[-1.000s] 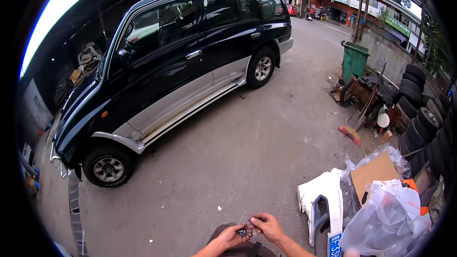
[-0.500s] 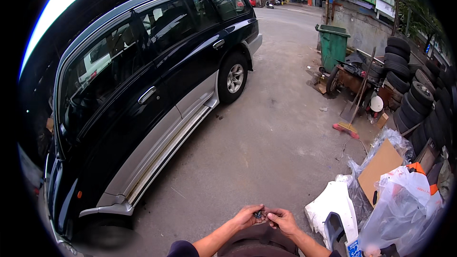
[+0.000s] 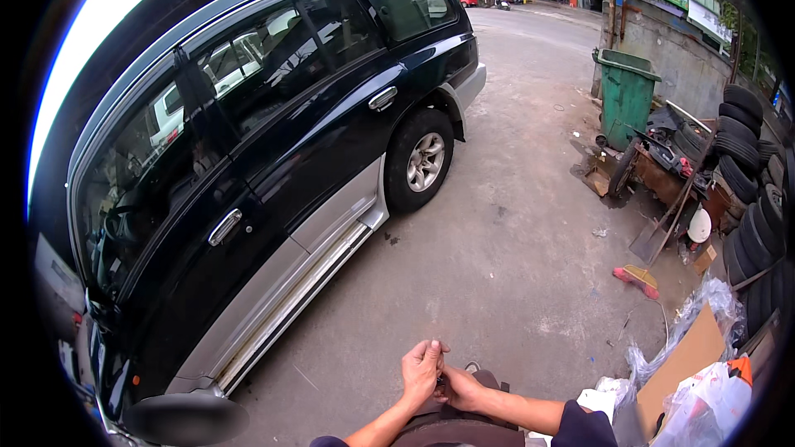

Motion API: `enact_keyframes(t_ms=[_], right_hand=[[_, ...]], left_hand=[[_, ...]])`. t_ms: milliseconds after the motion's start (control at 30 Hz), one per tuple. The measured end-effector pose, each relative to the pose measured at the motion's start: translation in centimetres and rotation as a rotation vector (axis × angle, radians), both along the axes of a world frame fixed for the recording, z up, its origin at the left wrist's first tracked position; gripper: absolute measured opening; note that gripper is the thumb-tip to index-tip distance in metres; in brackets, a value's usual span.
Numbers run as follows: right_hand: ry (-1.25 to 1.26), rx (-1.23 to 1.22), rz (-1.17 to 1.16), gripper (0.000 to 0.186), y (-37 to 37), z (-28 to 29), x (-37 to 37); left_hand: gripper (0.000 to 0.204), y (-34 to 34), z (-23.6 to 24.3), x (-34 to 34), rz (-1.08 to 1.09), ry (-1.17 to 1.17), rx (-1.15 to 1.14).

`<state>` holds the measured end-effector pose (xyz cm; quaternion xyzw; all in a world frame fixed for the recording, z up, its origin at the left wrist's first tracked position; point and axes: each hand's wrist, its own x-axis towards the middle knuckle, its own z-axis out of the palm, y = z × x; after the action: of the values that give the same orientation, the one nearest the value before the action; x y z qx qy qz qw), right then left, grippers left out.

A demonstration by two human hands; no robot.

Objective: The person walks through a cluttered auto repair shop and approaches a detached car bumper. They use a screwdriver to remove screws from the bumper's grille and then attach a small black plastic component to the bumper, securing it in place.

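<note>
My left hand is closed at the lower middle, thumb uppermost, with its fingers curled over a small dark object that is mostly hidden and too small to name. Against it, a little lower, my right hand is also closed around part of that object. Both forearms come in from the lower edge, above my dark legs. Close on the left stands a dark SUV with silver lower panels, chrome door handles and a running board along its side.
A green wheeled bin stands by a wall. On the right are a rusty cart, shovel, broom, stacked tyres, cardboard and plastic bags. A road leads to shopfronts at the back.
The SUV fills more of the view, its front wheel sliding out at the bottom left. My hands stay together and have risen, the left now raised over the right.
</note>
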<state>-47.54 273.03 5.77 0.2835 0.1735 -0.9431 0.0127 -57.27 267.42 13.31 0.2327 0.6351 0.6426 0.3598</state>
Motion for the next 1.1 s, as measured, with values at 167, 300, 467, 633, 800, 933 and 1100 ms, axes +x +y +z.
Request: enact_keyframes(t_ms=[167, 300, 467, 633, 800, 933, 1100], right_hand=[[-0.033, 0.041, -0.182, 0.027, 14.3, 6.6, -3.7], [-0.077, 0.024, -0.378, 0.026, 24.8, 4.4, -2.0], [-0.143, 0.008, -0.557, 0.025, 38.4, 1.6, -3.6], [-0.182, 0.023, -0.633, 0.025, 54.6, -0.1, -7.5], [-0.177, 0.098, -0.642, 0.025, 70.8, 1.7, -11.3], [-0.157, 0.126, -0.591, 0.025, 82.7, 2.0, -14.0], [-0.135, 0.096, -0.468, 0.026, 97.2, -0.5, -17.4]], left_hand=[[0.01, 15.7, 1.3, -1.4, -0.17, 0.856, 0.357], [0.008, 27.8, 1.6, -2.0, -0.31, 0.779, 0.389], [0.012, 42.3, 0.7, -4.7, -0.476, 0.831, 0.41], [0.015, 58.6, -0.4, -9.1, -0.417, 0.855, 0.54], [0.017, 74.2, 2.4, -13.4, -0.41, 0.893, 0.636], [0.017, 85.3, 2.3, -16.0, -0.373, 0.932, 0.661], [0.017, 98.2, 0.6, -19.5, -0.233, 0.956, 0.572]])
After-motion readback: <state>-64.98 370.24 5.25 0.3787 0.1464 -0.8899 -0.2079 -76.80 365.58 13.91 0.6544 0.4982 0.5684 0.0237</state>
